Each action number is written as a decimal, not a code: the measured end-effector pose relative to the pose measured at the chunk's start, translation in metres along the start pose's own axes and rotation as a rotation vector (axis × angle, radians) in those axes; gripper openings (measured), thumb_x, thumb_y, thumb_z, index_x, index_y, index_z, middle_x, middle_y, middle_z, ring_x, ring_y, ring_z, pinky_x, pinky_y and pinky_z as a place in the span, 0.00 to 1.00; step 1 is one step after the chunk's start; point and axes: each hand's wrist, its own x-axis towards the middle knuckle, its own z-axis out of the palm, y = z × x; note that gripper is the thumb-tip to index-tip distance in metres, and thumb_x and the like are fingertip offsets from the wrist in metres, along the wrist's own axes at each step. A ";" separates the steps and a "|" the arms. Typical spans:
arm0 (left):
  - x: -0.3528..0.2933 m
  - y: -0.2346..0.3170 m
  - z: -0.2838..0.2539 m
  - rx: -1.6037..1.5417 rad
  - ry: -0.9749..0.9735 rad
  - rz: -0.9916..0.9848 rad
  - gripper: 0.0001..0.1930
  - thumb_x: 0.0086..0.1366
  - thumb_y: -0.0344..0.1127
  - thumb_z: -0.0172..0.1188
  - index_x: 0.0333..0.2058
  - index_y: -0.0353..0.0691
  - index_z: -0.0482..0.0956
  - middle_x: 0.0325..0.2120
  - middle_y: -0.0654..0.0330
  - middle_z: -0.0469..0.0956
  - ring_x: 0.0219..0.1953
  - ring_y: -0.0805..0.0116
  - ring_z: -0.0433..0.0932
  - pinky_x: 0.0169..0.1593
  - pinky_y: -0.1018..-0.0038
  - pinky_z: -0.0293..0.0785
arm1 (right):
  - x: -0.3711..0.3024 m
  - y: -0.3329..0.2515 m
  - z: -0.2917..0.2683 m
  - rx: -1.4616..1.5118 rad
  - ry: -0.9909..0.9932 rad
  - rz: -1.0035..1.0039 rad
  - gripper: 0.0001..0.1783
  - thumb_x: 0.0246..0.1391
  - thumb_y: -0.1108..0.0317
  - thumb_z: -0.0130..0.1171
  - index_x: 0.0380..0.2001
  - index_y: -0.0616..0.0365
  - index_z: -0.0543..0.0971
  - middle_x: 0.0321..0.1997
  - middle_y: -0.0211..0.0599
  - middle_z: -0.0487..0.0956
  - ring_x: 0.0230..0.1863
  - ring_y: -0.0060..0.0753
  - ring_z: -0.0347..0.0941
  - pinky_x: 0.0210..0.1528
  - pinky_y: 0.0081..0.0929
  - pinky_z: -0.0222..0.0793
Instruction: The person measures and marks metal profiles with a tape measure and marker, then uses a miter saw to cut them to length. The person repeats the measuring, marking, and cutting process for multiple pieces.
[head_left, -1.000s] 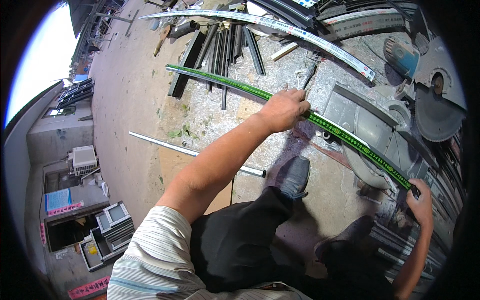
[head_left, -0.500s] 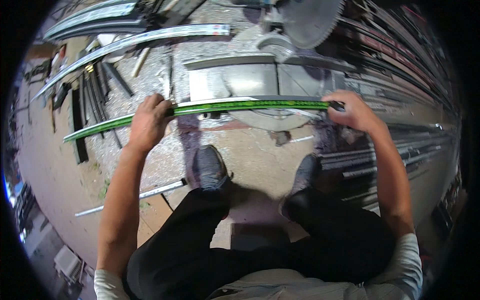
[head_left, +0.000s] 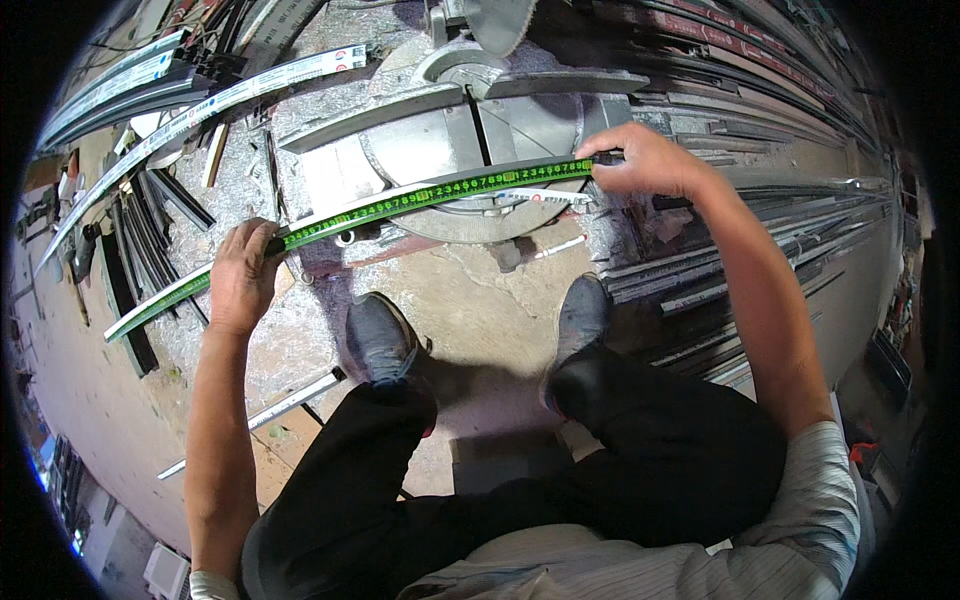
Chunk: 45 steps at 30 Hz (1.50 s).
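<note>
My left hand [head_left: 243, 275] is closed around a long, thin pale metal strip [head_left: 400, 190], with part of the strip reaching past it to the left. Along its near side runs a bright green tape measure blade [head_left: 385, 208] with dark markings. My right hand [head_left: 640, 162] pinches the other end, where a small dark piece [head_left: 606, 157] shows by the fingers. Strip and tape slant up to the right, in front of a mitre saw's metal base [head_left: 420, 150]. The toothed saw blade [head_left: 502, 22] stands raised beyond it.
Long metal profiles [head_left: 740, 240] lie in piles on the right. Dark offcuts [head_left: 150, 235] and a long wrapped profile [head_left: 270, 88] lie on the left. My shoes [head_left: 382, 338] stand on the floor close to the saw base. Another pale bar [head_left: 295, 398] lies near my left forearm.
The whole view has shifted, so the saw appears farther left and higher. The strip and tape now slant more, left end lower and right end higher. Both hands keep their hold.
</note>
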 end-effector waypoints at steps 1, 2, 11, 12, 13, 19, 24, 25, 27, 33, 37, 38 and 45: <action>0.000 0.000 0.001 0.006 0.011 0.005 0.18 0.60 0.30 0.71 0.49 0.40 0.81 0.47 0.55 0.82 0.49 0.48 0.80 0.53 0.58 0.77 | 0.000 -0.001 -0.001 0.013 -0.006 0.002 0.25 0.54 0.60 0.65 0.54 0.60 0.86 0.51 0.48 0.88 0.52 0.38 0.83 0.61 0.32 0.75; 0.000 -0.001 0.002 0.014 0.022 0.010 0.18 0.60 0.29 0.71 0.49 0.40 0.81 0.47 0.55 0.82 0.49 0.48 0.80 0.53 0.58 0.77 | 0.000 -0.003 -0.002 0.026 -0.011 0.003 0.24 0.55 0.61 0.65 0.53 0.61 0.86 0.51 0.47 0.88 0.51 0.35 0.83 0.61 0.31 0.75; -0.002 -0.001 0.006 0.048 0.008 0.001 0.19 0.61 0.30 0.71 0.51 0.41 0.79 0.47 0.55 0.83 0.48 0.49 0.81 0.52 0.57 0.77 | 0.001 -0.005 0.007 -0.076 0.040 0.105 0.28 0.53 0.55 0.65 0.55 0.57 0.86 0.57 0.51 0.86 0.60 0.49 0.81 0.65 0.38 0.73; -0.002 -0.001 0.007 0.044 0.008 0.000 0.19 0.61 0.30 0.71 0.51 0.41 0.79 0.47 0.55 0.83 0.48 0.49 0.81 0.52 0.57 0.77 | 0.000 -0.008 0.006 -0.088 0.039 0.110 0.28 0.53 0.55 0.64 0.55 0.55 0.86 0.56 0.50 0.86 0.60 0.49 0.81 0.64 0.39 0.73; -0.002 -0.001 0.007 0.039 0.008 -0.001 0.19 0.62 0.30 0.71 0.51 0.41 0.79 0.47 0.55 0.83 0.48 0.49 0.81 0.52 0.57 0.77 | -0.001 -0.012 0.006 -0.100 0.037 0.116 0.27 0.54 0.54 0.63 0.55 0.54 0.86 0.55 0.49 0.87 0.59 0.49 0.82 0.64 0.39 0.74; -0.004 -0.005 0.009 0.038 -0.008 -0.011 0.19 0.62 0.30 0.71 0.52 0.41 0.79 0.46 0.55 0.84 0.48 0.48 0.82 0.51 0.57 0.77 | -0.003 -0.031 0.014 -0.178 0.040 0.270 0.20 0.63 0.51 0.60 0.52 0.46 0.87 0.52 0.43 0.88 0.54 0.50 0.83 0.60 0.44 0.76; -0.005 -0.004 0.010 0.032 0.005 -0.016 0.19 0.63 0.29 0.71 0.52 0.42 0.79 0.45 0.55 0.85 0.47 0.48 0.82 0.51 0.57 0.77 | -0.006 -0.042 0.023 -0.306 0.074 0.288 0.16 0.67 0.53 0.57 0.50 0.46 0.85 0.49 0.43 0.87 0.53 0.46 0.84 0.58 0.48 0.76; -0.004 -0.004 0.010 0.028 0.009 -0.011 0.19 0.63 0.29 0.71 0.52 0.42 0.79 0.45 0.55 0.85 0.47 0.48 0.82 0.51 0.57 0.77 | -0.007 -0.042 0.025 -0.336 0.074 0.287 0.15 0.68 0.54 0.57 0.50 0.46 0.85 0.48 0.44 0.87 0.52 0.46 0.84 0.57 0.49 0.76; -0.007 -0.008 0.011 0.038 0.016 -0.010 0.19 0.62 0.29 0.71 0.52 0.42 0.79 0.45 0.55 0.85 0.47 0.48 0.82 0.51 0.57 0.77 | -0.007 -0.052 0.025 -0.360 0.064 0.315 0.18 0.67 0.54 0.58 0.53 0.49 0.82 0.51 0.48 0.86 0.54 0.52 0.82 0.58 0.50 0.75; -0.006 -0.007 0.011 0.060 -0.008 -0.022 0.19 0.62 0.30 0.70 0.52 0.42 0.79 0.44 0.54 0.84 0.46 0.47 0.82 0.50 0.57 0.77 | -0.005 -0.065 0.028 -0.406 0.082 0.400 0.27 0.69 0.48 0.58 0.62 0.51 0.76 0.55 0.51 0.85 0.57 0.56 0.82 0.60 0.51 0.75; -0.003 -0.004 0.011 0.068 -0.030 -0.031 0.19 0.62 0.30 0.70 0.52 0.42 0.78 0.43 0.54 0.84 0.45 0.47 0.82 0.49 0.56 0.77 | -0.005 -0.058 0.033 -0.470 0.100 0.386 0.30 0.68 0.46 0.58 0.64 0.53 0.77 0.56 0.52 0.85 0.57 0.56 0.82 0.61 0.51 0.75; -0.004 -0.004 0.011 0.074 -0.024 -0.027 0.20 0.62 0.30 0.70 0.52 0.42 0.78 0.43 0.54 0.84 0.45 0.47 0.82 0.49 0.56 0.77 | -0.003 -0.058 0.033 -0.475 0.088 0.394 0.30 0.68 0.46 0.58 0.64 0.52 0.77 0.56 0.52 0.85 0.57 0.56 0.82 0.61 0.51 0.75; -0.006 -0.012 0.014 0.110 -0.016 0.001 0.20 0.62 0.31 0.70 0.53 0.42 0.79 0.43 0.54 0.84 0.44 0.48 0.82 0.49 0.57 0.77 | 0.004 -0.063 0.033 -0.488 0.071 0.441 0.29 0.68 0.45 0.59 0.64 0.50 0.80 0.54 0.51 0.86 0.58 0.53 0.83 0.62 0.51 0.76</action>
